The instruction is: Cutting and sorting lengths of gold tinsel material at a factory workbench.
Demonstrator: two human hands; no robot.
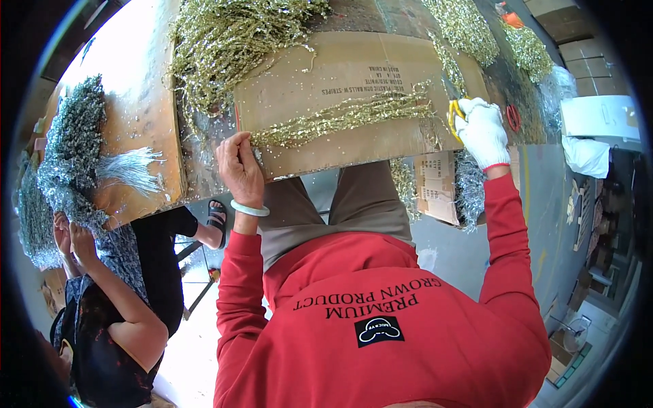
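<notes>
Left hand (239, 166) pinches gold tinsel strand (347, 115) on brown cardboard sheet (326, 75); gloved right hand (483, 130) grips yellow scissors (453, 115).

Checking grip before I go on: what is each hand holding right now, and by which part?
The left hand pinches the stem end of the gold glitter sprig bundle lying on the cardboard sheet. The gloved right hand grips yellow-handled scissors by the handles.

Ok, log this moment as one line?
left hand: bare, pinching gold tinsel bundle end | right hand: white glove, gripping yellow-handled tool | surface: cardboard sheet
</notes>
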